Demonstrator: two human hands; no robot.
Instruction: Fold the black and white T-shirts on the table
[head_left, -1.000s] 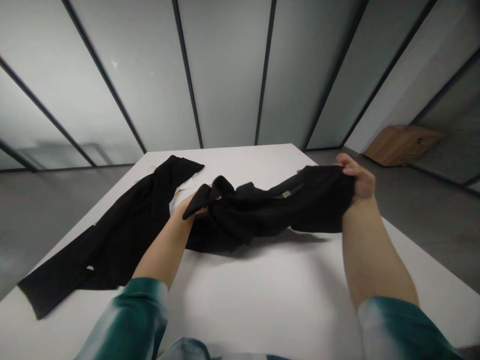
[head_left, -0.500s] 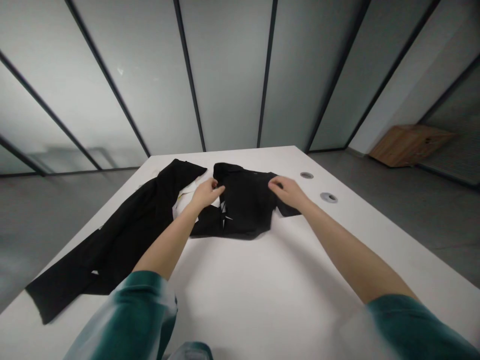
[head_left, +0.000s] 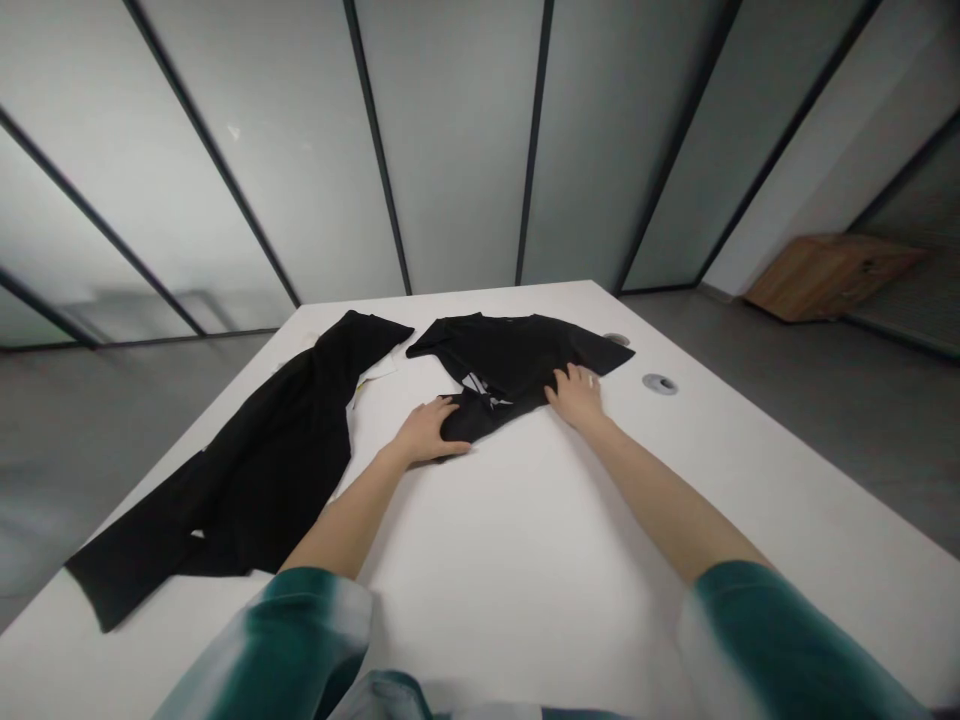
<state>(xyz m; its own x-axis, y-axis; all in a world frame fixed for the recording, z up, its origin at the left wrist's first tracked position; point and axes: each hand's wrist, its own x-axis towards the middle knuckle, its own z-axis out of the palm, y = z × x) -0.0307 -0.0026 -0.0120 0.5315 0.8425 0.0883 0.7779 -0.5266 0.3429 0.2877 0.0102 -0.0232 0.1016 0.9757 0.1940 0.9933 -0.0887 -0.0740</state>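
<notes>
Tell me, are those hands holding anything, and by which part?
Nothing is held. Both hands rest flat on the black shirt: left hand at its near-left edge, right hand at its near-right edge.

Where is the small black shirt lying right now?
The small black shirt lies flat at the far middle of the white table, under both hands, left hand and right hand, just right of the long black garment.

A white table (head_left: 570, 560) carries everything — a small black top (head_left: 517, 365) lies spread flat near its far edge. A long black garment (head_left: 255, 470) stretches along the left side, and two round grommets (head_left: 660, 383) sit at the right.
</notes>
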